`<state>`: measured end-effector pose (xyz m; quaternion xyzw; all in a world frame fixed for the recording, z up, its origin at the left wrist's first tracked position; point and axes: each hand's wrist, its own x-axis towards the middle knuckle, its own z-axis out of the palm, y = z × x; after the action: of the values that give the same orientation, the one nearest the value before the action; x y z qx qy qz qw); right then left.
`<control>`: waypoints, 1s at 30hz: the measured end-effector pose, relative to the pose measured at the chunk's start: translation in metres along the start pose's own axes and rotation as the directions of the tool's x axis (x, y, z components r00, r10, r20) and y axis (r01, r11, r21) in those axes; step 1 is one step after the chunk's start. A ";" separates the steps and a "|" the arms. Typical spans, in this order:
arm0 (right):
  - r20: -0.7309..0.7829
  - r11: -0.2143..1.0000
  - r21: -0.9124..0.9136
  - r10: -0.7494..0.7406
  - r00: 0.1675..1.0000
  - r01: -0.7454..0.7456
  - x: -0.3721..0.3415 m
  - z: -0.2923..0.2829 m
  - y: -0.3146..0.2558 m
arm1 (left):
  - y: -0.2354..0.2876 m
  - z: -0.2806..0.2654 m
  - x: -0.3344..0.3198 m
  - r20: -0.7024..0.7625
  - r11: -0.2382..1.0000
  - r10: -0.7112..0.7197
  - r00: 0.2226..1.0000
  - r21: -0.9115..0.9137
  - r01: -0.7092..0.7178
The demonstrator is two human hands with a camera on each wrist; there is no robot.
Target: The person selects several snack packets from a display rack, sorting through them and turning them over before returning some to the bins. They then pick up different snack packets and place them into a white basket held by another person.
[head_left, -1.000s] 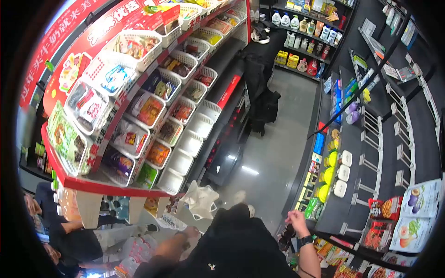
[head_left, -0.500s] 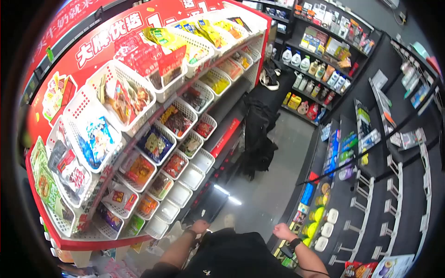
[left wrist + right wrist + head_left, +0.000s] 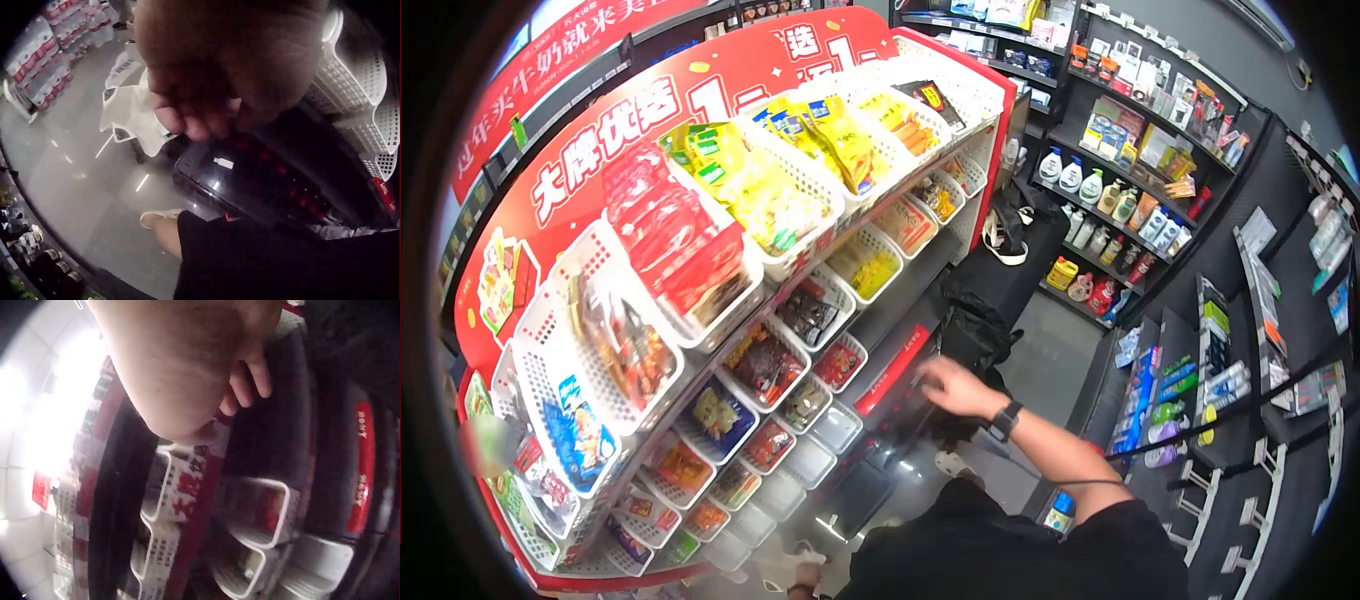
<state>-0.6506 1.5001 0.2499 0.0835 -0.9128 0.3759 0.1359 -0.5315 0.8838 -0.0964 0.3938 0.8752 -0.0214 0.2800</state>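
White baskets (image 3: 834, 428) on tiered shelves (image 3: 903, 303) — glossy floor (image 3: 1045, 350).

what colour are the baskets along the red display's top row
The baskets are white with perforated sides; best in the head view.

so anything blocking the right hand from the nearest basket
Nothing visible blocks the right hand from the nearest basket, with red packets inside; the red shelf strip between them in the head view looks flat.
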 end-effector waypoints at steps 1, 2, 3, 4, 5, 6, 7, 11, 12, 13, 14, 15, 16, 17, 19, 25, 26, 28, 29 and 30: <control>-0.071 0.999 0.011 -0.042 0.997 0.043 0.027 -0.016 0.013 | 0.008 0.001 0.008 0.108 0.826 -0.335 0.936 -0.444 0.347; -0.134 0.996 0.021 -0.085 0.987 0.088 0.053 -0.033 0.027 | 0.024 0.004 0.007 0.396 0.355 -0.471 0.789 -0.733 0.580; -0.212 0.988 -0.080 -0.144 0.966 0.130 0.079 -0.053 0.041 | 0.040 0.008 0.007 0.635 -0.243 -0.548 0.544 -0.744 0.623; -0.284 0.970 -0.177 -0.211 0.935 0.165 0.106 -0.072 0.055 | 0.063 0.013 0.009 0.499 -0.093 -0.622 0.604 -0.813 0.575; -0.354 0.962 -0.238 -0.213 0.910 0.133 0.134 -0.087 0.076 | 0.085 0.015 0.012 0.344 0.076 -0.680 0.648 -0.845 0.529; -0.423 0.951 -0.293 -0.220 0.879 0.097 0.160 -0.099 0.095 | 0.107 0.016 0.013 0.184 0.243 -0.717 0.672 -0.837 0.489; -0.425 0.951 -0.292 -0.227 0.876 0.105 0.185 -0.112 0.103 | 0.144 -0.001 0.014 0.447 -0.296 -0.709 0.545 -0.891 0.345; -0.274 0.940 -0.290 -0.262 0.925 0.180 0.246 -0.114 0.123 | 0.258 -0.074 0.051 0.395 -0.130 -0.660 0.639 -0.898 0.420; -0.241 0.927 -0.321 -0.275 0.931 0.191 0.255 -0.109 0.121 | 0.283 -0.093 0.063 0.398 -0.131 -0.666 0.631 -0.895 0.426; -0.267 0.918 -0.345 -0.297 0.917 0.196 0.262 -0.098 0.129 | 0.305 -0.114 0.075 0.400 -0.129 -0.671 0.625 -0.892 0.433; -0.249 0.934 -0.297 -0.277 0.928 0.199 0.261 -0.090 0.127 | 0.329 -0.142 0.083 0.388 -0.081 -0.718 0.578 -0.871 0.484; -0.233 0.947 -0.252 -0.259 0.937 0.199 0.256 -0.086 0.121 | 0.352 -0.177 0.091 0.367 -0.032 -0.762 0.534 -0.845 0.535; -0.219 0.957 -0.210 -0.243 0.945 0.198 0.254 -0.083 0.115 | 0.370 -0.208 0.098 0.337 0.017 -0.803 0.492 -0.812 0.583; -0.268 0.920 -0.241 -0.370 0.890 0.310 0.253 -0.080 0.113 | 0.380 -0.222 0.102 0.305 0.062 -0.838 0.453 -0.771 0.633; -0.280 0.937 -0.209 -0.332 0.901 0.280 0.255 -0.080 0.114 | 0.392 -0.210 0.106 0.359 -0.027 -0.830 0.427 -0.790 0.612; -0.192 0.970 -0.162 -0.212 0.958 0.182 0.280 -0.100 0.132 | 0.412 -0.234 0.102 0.625 -0.460 -0.708 0.330 -0.762 0.455; -0.164 0.971 -0.171 -0.195 0.967 0.167 0.282 -0.098 0.133 | 0.409 -0.217 0.104 0.620 -0.504 -0.717 0.319 -0.777 0.376; -0.151 0.957 -0.219 -0.224 0.963 0.189 0.278 -0.092 0.126 | 0.421 -0.186 0.103 0.617 -0.479 -0.742 0.263 -0.762 0.437; -0.159 0.941 -0.256 -0.265 0.951 0.220 0.267 -0.093 0.119 | 0.423 -0.170 0.099 0.597 -0.463 -0.741 0.309 -0.787 0.408; -0.166 0.922 -0.295 -0.309 0.936 0.252 0.260 -0.092 0.114 | 0.423 -0.153 0.099 0.572 -0.447 -0.740 0.354 -0.812 0.376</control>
<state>-0.9090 1.6324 0.3172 0.1545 -0.9143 0.2317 0.2940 -0.3598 1.2820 0.0600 -0.4608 0.7137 0.4576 0.2627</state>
